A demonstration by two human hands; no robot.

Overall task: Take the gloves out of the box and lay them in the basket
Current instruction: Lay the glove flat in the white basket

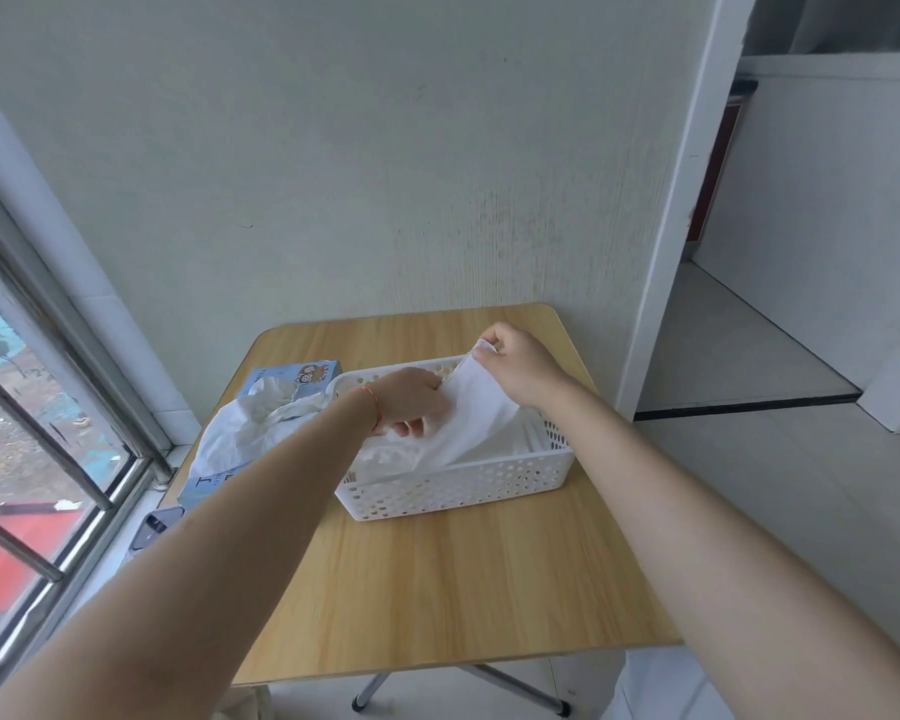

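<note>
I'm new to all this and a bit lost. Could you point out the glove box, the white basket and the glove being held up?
glove box (310, 374): head view, its printed far end.
white basket (463, 488): head view, its perforated near wall.
glove (476, 402): head view, the middle of the raised sheet.
</note>
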